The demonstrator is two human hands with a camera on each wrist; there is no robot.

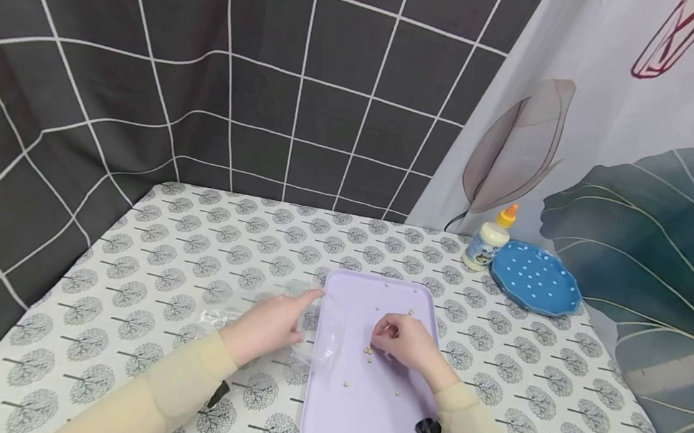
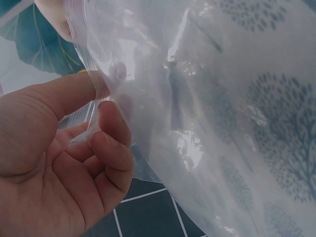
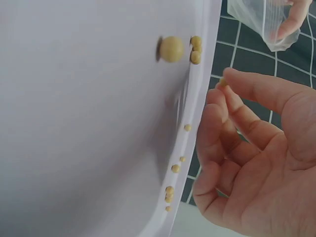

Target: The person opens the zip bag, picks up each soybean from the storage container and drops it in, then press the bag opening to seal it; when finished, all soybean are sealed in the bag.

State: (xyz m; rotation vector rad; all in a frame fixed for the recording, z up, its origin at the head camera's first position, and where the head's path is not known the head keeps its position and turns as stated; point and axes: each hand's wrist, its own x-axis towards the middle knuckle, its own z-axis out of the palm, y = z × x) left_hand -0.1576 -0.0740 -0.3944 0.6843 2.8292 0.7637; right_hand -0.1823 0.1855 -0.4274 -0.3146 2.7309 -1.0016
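Held one yellow bean (image 3: pixel 223 82) in a pinch, with more left on the tray (image 1: pixel 353 427).
Gripped it between thumb and fingertips of the right hand (image 1: pixel 409 343), over the tray, near loosely scattered beans (image 3: pixel 171 49). Pinched a clear bag (image 2: pixel 197 123) by its edge in the curled left hand (image 1: pixel 269 322), above the table (image 1: pixel 143 285) and partly across the tray's left edge. Seemed only partway along, judging by the beans on the tray; could not make out any inside the bag.
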